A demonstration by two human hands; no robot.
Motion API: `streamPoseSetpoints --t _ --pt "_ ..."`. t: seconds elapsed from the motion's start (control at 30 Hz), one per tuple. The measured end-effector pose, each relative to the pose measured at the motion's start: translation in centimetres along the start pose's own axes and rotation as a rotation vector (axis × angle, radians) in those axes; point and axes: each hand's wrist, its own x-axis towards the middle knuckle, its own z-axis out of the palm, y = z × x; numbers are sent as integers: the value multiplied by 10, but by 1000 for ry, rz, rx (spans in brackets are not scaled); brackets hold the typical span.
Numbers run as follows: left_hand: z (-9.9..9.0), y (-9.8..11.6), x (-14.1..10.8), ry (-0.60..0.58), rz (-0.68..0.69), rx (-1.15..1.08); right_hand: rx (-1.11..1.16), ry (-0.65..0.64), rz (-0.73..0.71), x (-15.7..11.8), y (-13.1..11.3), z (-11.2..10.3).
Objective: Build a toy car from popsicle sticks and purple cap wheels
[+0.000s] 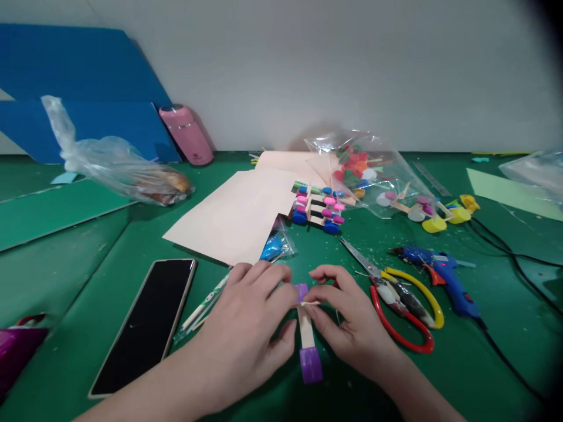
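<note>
A wooden craft stick [307, 329] lies between my hands, with a purple cap-like piece [311, 364] at its near end and another purple piece [302, 291] at its far end. My left hand [248, 328] is closed, its index fingertip and thumb at the far part of the craft stick. From the other side, my right hand [349, 319] pinches a thin pale strip [311, 303] laid across the stick. Both sets of fingertips nearly meet there and partly hide the contact. Several small craft models with coloured wheels [317, 208] stand just beyond my hands.
Scissors [391, 299] and a blue glue gun [444, 275] with a cord lie right. At left lies a phone [145, 325]. Behind are pale paper [233, 214], a clear bag of coloured parts [358, 170], a pink bottle [188, 135] and a knotted plastic bag [123, 164].
</note>
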Motion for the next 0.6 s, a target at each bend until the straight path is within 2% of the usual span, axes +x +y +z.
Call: streamPoseSetpoints --t 0.13,0.27,0.6 --pt "3 -2 -8 117 -120 -116 9 -7 6 0 0 0" --pt "8 -7 -8 152 -244 -214 19 -9 -3 0 0 -1" --pt "15 -7 1 88 -182 -289 -9 -5 -12 -1 0 0"
